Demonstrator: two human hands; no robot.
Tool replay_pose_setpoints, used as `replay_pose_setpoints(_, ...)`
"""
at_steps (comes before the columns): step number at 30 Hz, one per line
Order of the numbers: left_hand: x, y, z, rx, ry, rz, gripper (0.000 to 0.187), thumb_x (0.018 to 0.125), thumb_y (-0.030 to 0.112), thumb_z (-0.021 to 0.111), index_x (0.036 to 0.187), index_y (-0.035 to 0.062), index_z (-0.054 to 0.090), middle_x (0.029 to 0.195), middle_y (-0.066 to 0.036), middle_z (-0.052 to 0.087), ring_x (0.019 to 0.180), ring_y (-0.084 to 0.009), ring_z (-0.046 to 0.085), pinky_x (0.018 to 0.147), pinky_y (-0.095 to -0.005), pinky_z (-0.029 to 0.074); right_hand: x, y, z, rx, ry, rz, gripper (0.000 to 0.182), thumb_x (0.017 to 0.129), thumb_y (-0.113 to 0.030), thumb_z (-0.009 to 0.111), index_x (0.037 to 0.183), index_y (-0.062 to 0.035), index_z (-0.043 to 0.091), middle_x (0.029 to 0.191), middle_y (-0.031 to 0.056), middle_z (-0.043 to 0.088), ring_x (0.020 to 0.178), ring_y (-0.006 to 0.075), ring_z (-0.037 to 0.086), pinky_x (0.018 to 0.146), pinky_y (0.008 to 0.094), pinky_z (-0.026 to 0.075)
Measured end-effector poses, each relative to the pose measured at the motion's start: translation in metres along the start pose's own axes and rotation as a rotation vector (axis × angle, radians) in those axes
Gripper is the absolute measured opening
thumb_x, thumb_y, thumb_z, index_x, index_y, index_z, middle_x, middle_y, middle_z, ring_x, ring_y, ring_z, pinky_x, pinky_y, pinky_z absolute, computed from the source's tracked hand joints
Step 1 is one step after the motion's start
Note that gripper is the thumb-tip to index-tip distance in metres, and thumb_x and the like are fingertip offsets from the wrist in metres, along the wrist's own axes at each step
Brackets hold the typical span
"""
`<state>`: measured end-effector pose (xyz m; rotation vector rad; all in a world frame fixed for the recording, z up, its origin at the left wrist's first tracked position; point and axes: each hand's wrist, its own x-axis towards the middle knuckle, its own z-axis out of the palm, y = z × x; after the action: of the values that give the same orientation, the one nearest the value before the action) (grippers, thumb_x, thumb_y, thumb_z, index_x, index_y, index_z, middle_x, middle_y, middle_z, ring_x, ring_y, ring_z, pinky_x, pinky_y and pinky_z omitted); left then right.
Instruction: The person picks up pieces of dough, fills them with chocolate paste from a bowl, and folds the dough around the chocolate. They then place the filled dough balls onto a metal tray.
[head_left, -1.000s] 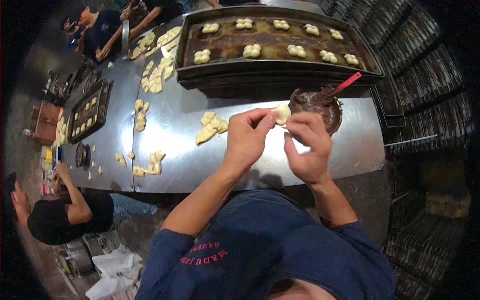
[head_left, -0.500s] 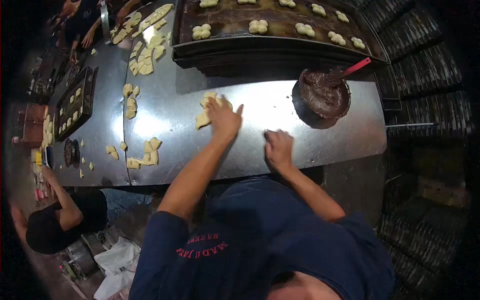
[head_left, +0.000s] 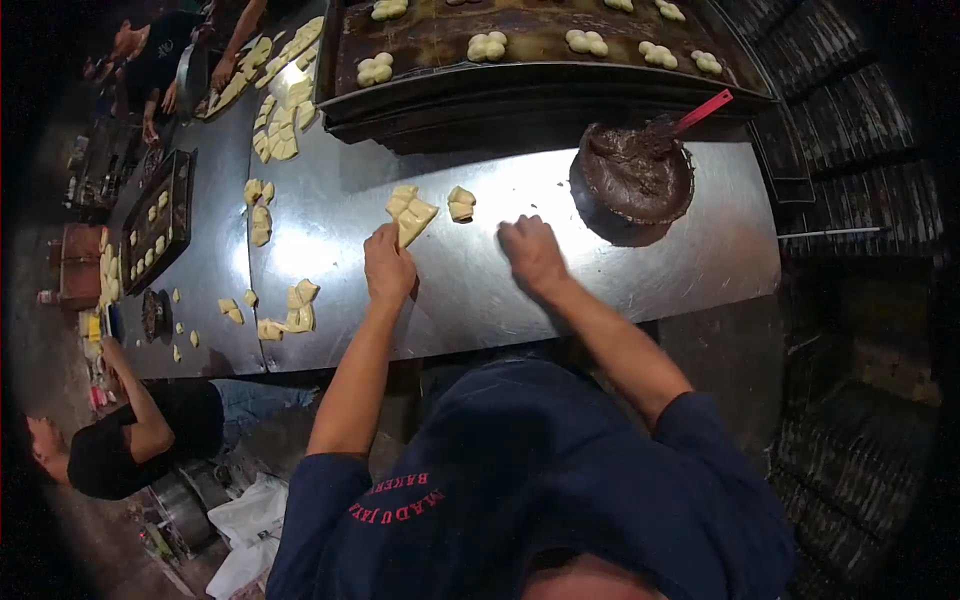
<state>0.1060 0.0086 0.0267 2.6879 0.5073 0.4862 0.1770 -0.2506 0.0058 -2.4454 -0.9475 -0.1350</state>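
Observation:
My left hand (head_left: 389,266) is closed at the lower edge of a cluster of pale dough pieces (head_left: 411,212), its fingertips pinched on the dough. A smaller dough lump (head_left: 461,204) lies apart, to the right of that cluster. My right hand (head_left: 532,252) is curled over the metal table (head_left: 640,285), and whatever its fingers hold is hidden. Right of it and farther back stands a round tub of brown paste (head_left: 636,180) with a red-handled tool (head_left: 704,111) stuck in it.
A large dark tray (head_left: 440,83) with dough clusters lies along the back. More dough pieces (head_left: 300,305) are at the left. A smaller tray (head_left: 158,215) sits farther left. Co-workers are at the left: one (head_left: 145,440) near, others at the far end.
My left hand has moved back and left from the top of the dough to its near edge. The small lump now shows apart. My right hand has shifted slightly left and away from me.

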Motion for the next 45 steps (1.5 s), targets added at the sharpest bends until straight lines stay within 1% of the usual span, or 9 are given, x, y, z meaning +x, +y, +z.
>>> replay_pose_setpoints(6,-0.014,0.003,-0.018,-0.003,-0.194,-0.252,0.044,0.079,0.011,0.075,0.120,0.0012,0.062,0.118,-0.018,0.058,0.113,-0.0359,0.053,0.097,-0.0424,0.044,-0.060,0.000,-0.019,0.174,0.218,0.077,0.027,0.072,-0.004,0.068,0.098,-0.0084,0.062,0.090,0.0131,0.053,0.086,0.0339,0.053,0.075,0.0452,0.043)
replay_pose_setpoints(10,-0.016,-0.019,0.009,-0.194,0.133,0.028,0.031,0.079,0.006,0.072,0.110,0.0034,0.069,0.101,-0.015,0.064,0.088,-0.0317,0.062,0.082,-0.0386,0.050,-0.006,-0.019,-0.001,0.154,0.080,-0.061,0.022,0.079,-0.005,0.066,0.100,-0.0086,0.061,0.087,0.0148,0.054,0.085,0.0346,0.054,0.075,0.0455,0.042)
replay_pose_setpoints(14,-0.028,-0.037,-0.042,-0.103,-0.256,-0.010,0.023,0.083,0.006,0.067,0.105,0.0023,0.070,0.091,-0.015,0.063,0.090,-0.0329,0.061,0.082,-0.0416,0.048,-0.023,0.009,-0.024,0.094,0.235,0.076,0.018,0.080,-0.005,0.060,0.098,-0.0052,0.060,0.088,0.0164,0.054,0.085,0.0359,0.052,0.075,0.0475,0.043)
replay_pose_setpoints(22,-0.183,-0.089,-0.115,-0.102,-0.285,0.212,0.030,0.084,-0.008,0.053,0.109,0.0020,0.064,0.101,-0.020,0.059,0.096,-0.0396,0.058,0.085,-0.0417,0.048,-0.007,0.001,0.004,0.157,0.205,-0.015,0.019,0.078,-0.008,0.063,0.097,-0.0067,0.060,0.090,0.0151,0.053,0.087,0.0344,0.053,0.076,0.0458,0.043)
replay_pose_setpoints(25,-0.245,-0.129,-0.169,-0.019,-0.435,0.128,0.030,0.084,-0.008,0.050,0.109,0.0012,0.064,0.104,-0.020,0.059,0.099,-0.0405,0.057,0.088,-0.0419,0.047,-0.038,0.008,-0.018,0.139,0.232,0.131,0.029,0.074,-0.004,0.068,0.102,-0.0054,0.060,0.093,0.0144,0.054,0.089,0.0344,0.053,0.077,0.0454,0.044)
replay_pose_setpoints(27,-0.286,-0.182,-0.165,0.097,-0.307,-0.271,0.032,0.087,-0.005,0.051,0.116,0.0019,0.063,0.108,-0.020,0.059,0.100,-0.0396,0.057,0.089,-0.0425,0.046,-0.055,-0.008,-0.017,0.179,0.223,0.124,0.034,0.071,-0.001,0.070,0.103,-0.0059,0.060,0.095,0.0144,0.053,0.090,0.0344,0.052,0.079,0.0450,0.044)
replay_pose_setpoints(29,-0.236,-0.123,-0.160,-0.061,0.028,-0.245,0.035,0.091,-0.001,0.053,0.126,0.0035,0.061,0.109,-0.020,0.059,0.100,-0.0372,0.058,0.090,-0.0421,0.047,-0.053,-0.041,-0.012,0.209,0.165,0.080,0.033,0.071,-0.002,0.070,0.102,-0.0066,0.059,0.097,0.0149,0.051,0.093,0.0346,0.051,0.082,0.0435,0.044)
replay_pose_setpoints(35,-0.104,-0.039,-0.084,-0.295,-0.146,-0.008,0.030,0.088,0.009,0.069,0.118,0.0042,0.064,0.114,-0.019,0.057,0.094,-0.0334,0.061,0.084,-0.0413,0.051,-0.025,0.003,-0.012,0.088,0.304,0.147,0.011,0.077,-0.001,0.069,0.085,-0.0016,0.061,0.088,0.0156,0.058,0.086,0.0351,0.056,0.076,0.0423,0.047)
replay_pose_setpoints(45,-0.102,-0.028,-0.042,-0.157,-0.147,0.340,0.020,0.084,0.007,0.070,0.103,-0.0003,0.067,0.106,-0.018,0.061,0.094,-0.0363,0.059,0.083,-0.0421,0.049,0.026,-0.017,-0.031,0.534,0.271,0.379,0.017,0.080,-0.014,0.072,0.093,-0.0030,0.072,0.093,0.0148,0.066,0.079,0.0278,0.066,0.072,0.0354,0.054)
